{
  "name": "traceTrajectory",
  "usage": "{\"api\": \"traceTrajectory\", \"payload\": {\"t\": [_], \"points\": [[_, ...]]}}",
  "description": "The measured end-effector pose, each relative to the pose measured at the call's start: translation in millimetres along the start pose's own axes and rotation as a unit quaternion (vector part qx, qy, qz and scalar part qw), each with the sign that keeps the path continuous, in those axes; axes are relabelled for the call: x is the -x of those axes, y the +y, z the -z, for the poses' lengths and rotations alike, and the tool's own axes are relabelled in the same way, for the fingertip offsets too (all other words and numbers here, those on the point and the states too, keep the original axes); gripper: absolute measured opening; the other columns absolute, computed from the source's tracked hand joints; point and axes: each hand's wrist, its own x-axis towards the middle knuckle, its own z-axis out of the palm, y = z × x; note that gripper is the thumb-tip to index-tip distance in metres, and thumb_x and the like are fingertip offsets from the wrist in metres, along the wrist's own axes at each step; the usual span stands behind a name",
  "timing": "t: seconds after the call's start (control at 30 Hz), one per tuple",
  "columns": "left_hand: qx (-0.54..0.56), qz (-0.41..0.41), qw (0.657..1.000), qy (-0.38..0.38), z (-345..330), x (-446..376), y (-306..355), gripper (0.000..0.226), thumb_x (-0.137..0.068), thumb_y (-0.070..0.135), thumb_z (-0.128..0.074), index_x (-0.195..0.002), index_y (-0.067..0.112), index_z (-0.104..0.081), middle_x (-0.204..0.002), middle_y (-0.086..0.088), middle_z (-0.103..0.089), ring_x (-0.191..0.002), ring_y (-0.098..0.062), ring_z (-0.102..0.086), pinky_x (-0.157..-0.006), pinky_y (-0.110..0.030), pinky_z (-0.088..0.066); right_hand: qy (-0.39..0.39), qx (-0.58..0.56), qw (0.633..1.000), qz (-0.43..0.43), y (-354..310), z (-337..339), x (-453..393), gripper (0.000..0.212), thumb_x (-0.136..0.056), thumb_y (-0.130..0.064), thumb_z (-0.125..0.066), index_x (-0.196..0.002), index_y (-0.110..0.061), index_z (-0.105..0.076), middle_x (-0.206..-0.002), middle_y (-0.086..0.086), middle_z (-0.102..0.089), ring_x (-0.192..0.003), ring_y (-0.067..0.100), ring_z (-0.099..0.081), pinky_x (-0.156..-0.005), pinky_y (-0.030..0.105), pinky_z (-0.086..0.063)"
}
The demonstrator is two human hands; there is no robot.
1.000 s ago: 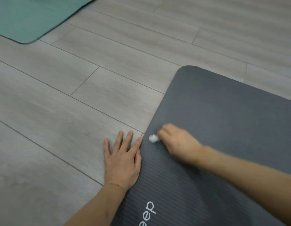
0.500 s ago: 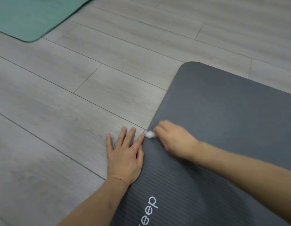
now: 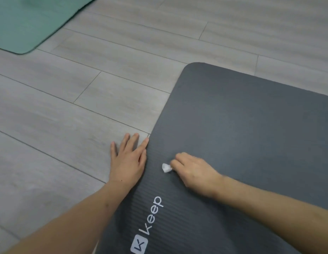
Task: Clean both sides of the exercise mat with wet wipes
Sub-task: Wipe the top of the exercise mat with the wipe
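A dark grey ribbed exercise mat (image 3: pixel 242 129) with a white "keep" logo lies flat on the floor, filling the right half of the view. My right hand (image 3: pixel 194 171) rests on the mat near its left edge, fingers curled round a small balled white wet wipe (image 3: pixel 166 168) that pokes out to the left. My left hand (image 3: pixel 128 160) lies flat with spread fingers on the floor, its thumb side against the mat's left edge.
Light grey wood-look floor planks (image 3: pixel 86 99) stretch to the left and behind the mat. A green exercise mat (image 3: pixel 25 22) lies on the floor at the far upper left, well apart from the grey one.
My right hand has drawn the wipe back from the mat's left edge, toward me and onto the ribbed surface. My left hand stays flat in place. The view has tilted, showing more of the logo.
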Motion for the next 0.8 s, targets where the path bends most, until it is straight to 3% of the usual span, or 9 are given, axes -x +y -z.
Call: {"api": "traceTrajectory", "payload": {"t": [0.13, 0.2, 0.3, 0.4, 0.5, 0.6, 0.7, 0.73, 0.8], "points": [[-0.042, 0.005, 0.999, -0.001, 11.6, 2.2, 9.3, 0.047, -0.109, 0.037, -0.037, -0.155, 0.039, -0.041, -0.171, 0.000, -0.022, -0.160, -0.025, -0.009, -0.124, -0.061, -0.005, 0.073, 0.068, 0.966, -0.238, 111.4, 25.8, 0.6, 0.008, -0.088, 0.000, -0.052, -0.094, -0.006, -0.054, -0.093, 0.015, -0.051, -0.085, 0.038, -0.054, -0.067, 0.045, -0.048], [-0.044, -0.036, 0.998, 0.012, 13.2, 8.4, 21.8, 0.048, -0.107, 0.033, -0.040, -0.155, 0.035, -0.042, -0.170, -0.001, -0.024, -0.159, -0.025, -0.013, -0.124, -0.060, -0.010, 0.079, 0.051, 0.946, -0.310, 120.4, 31.6, 10.0, 0.010, -0.087, 0.003, -0.051, -0.093, -0.004, -0.054, -0.092, 0.017, -0.052, -0.084, 0.039, -0.053, -0.070, 0.043, -0.043], [-0.027, -0.131, 0.991, -0.004, 4.8, 25.6, 46.0, 0.050, -0.108, 0.035, -0.034, -0.158, 0.032, -0.039, -0.171, 0.003, -0.024, -0.160, -0.022, -0.013, -0.127, -0.055, -0.012, 0.088, 0.020, 0.960, -0.263, 53.6, 17.4, 48.5, 0.012, -0.086, 0.001, -0.061, -0.088, -0.009, -0.055, -0.088, 0.014, -0.052, -0.081, 0.037, -0.054, -0.069, 0.041, -0.041], [-0.048, -0.182, 0.980, -0.067, -14.6, 49.6, 63.9, 0.062, -0.106, 0.052, -0.010, -0.165, 0.032, -0.017, -0.174, 0.007, -0.003, -0.160, -0.018, 0.008, -0.128, -0.053, 0.000, 0.008, -0.046, 0.990, -0.132, -34.7, -0.3, 115.9, 0.012, -0.087, -0.005, -0.061, -0.095, -0.013, -0.058, -0.093, 0.005, -0.051, -0.082, 0.026, -0.052, -0.066, 0.037, -0.048], [-0.102, -0.181, 0.976, -0.066, -28.2, 54.5, 61.9, 0.064, -0.106, 0.056, -0.003, -0.166, 0.033, -0.003, -0.173, 0.007, 0.008, -0.159, -0.019, 0.017, -0.126, -0.053, 0.008, -0.015, -0.005, 0.998, -0.059, -17.4, 9.9, 140.0, 0.010, -0.090, -0.010, -0.053, -0.099, -0.013, -0.058, -0.095, 0.004, -0.049, -0.082, 0.023, -0.051, -0.063, 0.035, -0.047], [-0.103, -0.190, 0.973, -0.084, -26.1, 51.9, 61.7, 0.067, -0.104, 0.059, 0.000, -0.166, 0.034, -0.002, -0.173, 0.008, 0.011, -0.158, -0.019, 0.018, -0.126, -0.053, 0.009, 0.048, 0.073, 0.978, -0.187, 75.1, 33.2, 126.9, 0.015, -0.085, -0.002, -0.060, -0.097, -0.010, -0.054, -0.094, 0.011, -0.049, -0.086, 0.034, -0.053, -0.064, 0.042, -0.049], [-0.096, -0.183, 0.972, -0.115, -18.3, 49.3, 65.2, 0.072, -0.094, 0.063, 0.013, -0.161, 0.038, 0.015, -0.167, 0.012, 0.030, -0.153, -0.017, 0.033, -0.125, -0.051, 0.017, 0.111, 0.057, 0.914, -0.387, 120.0, 47.7, 122.1, 0.008, -0.088, 0.002, -0.053, -0.089, -0.005, -0.052, -0.093, 0.019, -0.052, -0.084, 0.041, -0.053, -0.070, 0.045, -0.047], [-0.095, -0.181, 0.971, -0.123, -14.6, 50.5, 66.0, 0.072, -0.092, 0.063, 0.015, -0.160, 0.038, 0.018, -0.166, 0.012, 0.032, -0.152, -0.017, 0.034, -0.125, -0.051, 0.018, 0.126, 0.053, 0.904, -0.405, 107.2, 43.4, 122.9, 0.008, -0.087, 0.003, -0.053, -0.088, -0.004, -0.053, -0.092, 0.020, -0.053, -0.083, 0.042, -0.053, -0.071, 0.045, -0.044], [-0.098, -0.180, 0.972, -0.114, -11.5, 55.4, 63.3, 0.070, -0.094, 0.061, 0.013, -0.160, 0.039, 0.016, -0.167, 0.012, 0.029, -0.154, -0.018, 0.032, -0.126, -0.052, 0.015, 0.145, 0.028, 0.931, -0.335, 56.7, 27.2, 133.8, 0.008, -0.085, 0.001, -0.053, -0.085, -0.007, -0.053, -0.087, 0.017, -0.051, -0.080, 0.038, -0.052, -0.071, 0.045, -0.042]]}}
